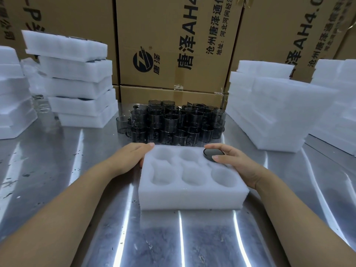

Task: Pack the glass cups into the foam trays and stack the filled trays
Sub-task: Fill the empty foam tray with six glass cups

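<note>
A white foam tray (190, 197) with six round pockets lies on the metal table in front of me. One dark glass cup (212, 154) sits upside down in the far right pocket; the other pockets hold nothing. My right hand (237, 164) grips that cup between thumb and fingers. My left hand (131, 157) rests flat against the tray's left far edge with fingers straight. Just behind the tray stands a cluster of several smoky grey glass cups (171, 122), stacked in two layers.
Filled foam trays (77, 79) are stacked at the back left, with more foam (11, 93) at the far left. Stacks of foam trays (273, 108) stand at the right. Cardboard boxes (173, 45) wall off the back. The table (57, 160) is shiny steel.
</note>
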